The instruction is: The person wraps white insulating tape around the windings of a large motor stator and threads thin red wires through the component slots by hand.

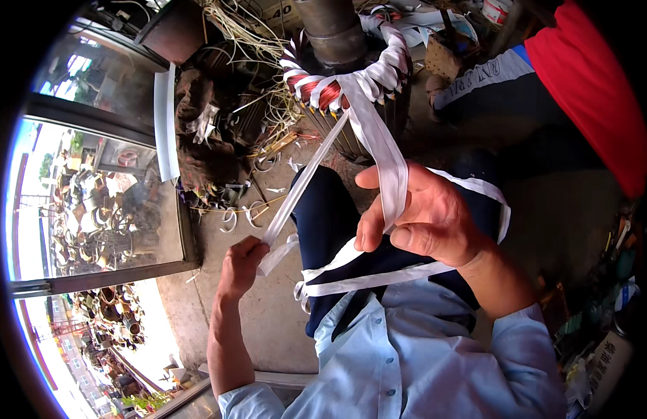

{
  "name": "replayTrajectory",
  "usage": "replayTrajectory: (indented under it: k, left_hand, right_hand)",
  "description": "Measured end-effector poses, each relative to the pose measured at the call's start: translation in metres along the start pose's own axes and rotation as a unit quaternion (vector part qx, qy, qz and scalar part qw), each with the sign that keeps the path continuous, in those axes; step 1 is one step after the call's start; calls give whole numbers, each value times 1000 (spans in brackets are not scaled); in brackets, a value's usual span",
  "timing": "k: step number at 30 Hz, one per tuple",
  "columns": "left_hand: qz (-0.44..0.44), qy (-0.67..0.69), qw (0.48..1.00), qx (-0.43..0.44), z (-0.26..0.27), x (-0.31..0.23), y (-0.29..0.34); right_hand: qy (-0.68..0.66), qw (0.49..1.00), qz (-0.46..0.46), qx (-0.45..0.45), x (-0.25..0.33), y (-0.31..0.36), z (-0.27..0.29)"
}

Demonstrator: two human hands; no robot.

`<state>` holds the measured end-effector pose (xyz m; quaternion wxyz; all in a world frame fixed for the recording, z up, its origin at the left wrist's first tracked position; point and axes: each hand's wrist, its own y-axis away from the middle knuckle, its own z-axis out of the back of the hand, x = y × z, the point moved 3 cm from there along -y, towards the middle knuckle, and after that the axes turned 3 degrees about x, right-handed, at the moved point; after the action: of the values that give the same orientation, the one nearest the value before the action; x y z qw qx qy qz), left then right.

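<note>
A motor rotor [365, 136] stands upright in front of my knees, with a thick metal shaft [332, 35] on top. White cloth tape [374, 133] is wrapped around its ring of dark red wire winding [330, 96], some of which shows bare at the front. Two lengths of tape run from the ring toward me. My left hand [241, 267] is closed on the narrower, taut one. Across the curled fingers of my right hand [432, 220] passes the wider length, held there with the thumb and fingers partly apart. Loose tape [379, 279] loops over my lap.
At the right, another person's red garment [592, 91] and dark-trousered leg [498, 87] are close by. Glass window panels [103, 202] stand at the left. Tangled pale strands [257, 52] and dark rags [205, 133] lie beside the rotor. Clutter fills the right edge.
</note>
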<state>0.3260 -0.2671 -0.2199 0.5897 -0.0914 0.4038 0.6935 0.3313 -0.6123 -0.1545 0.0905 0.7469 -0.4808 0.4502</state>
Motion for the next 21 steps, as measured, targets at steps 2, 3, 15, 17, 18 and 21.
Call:
replayTrajectory:
  k: [2, 3, 15, 17, 18, 21]
  left_hand:
    - [111, 7, 993, -42, 17, 103, 34]
    - [161, 2, 984, -80, 28, 165, 62]
    - [436, 364, 763, -307, 44, 337, 273]
    - [353, 407, 814, -217, 40, 273, 186]
    - [295, 423, 838, -175, 36, 222, 137]
    - [121, 425, 895, -67, 18, 67, 16]
  right_hand:
    - [-2, 1000, -16, -5, -5, -23, 9]
    - [-32, 999, -26, 6, -15, -32, 12]
    - [-77, 979, -184, 39, -85, -4, 21]
    - [-131, 972, -194, 36, -79, 5, 19]
    - [-110, 977, -180, 40, -69, 9, 17]
    - [-85, 987, -124, 61, -42, 25, 12]
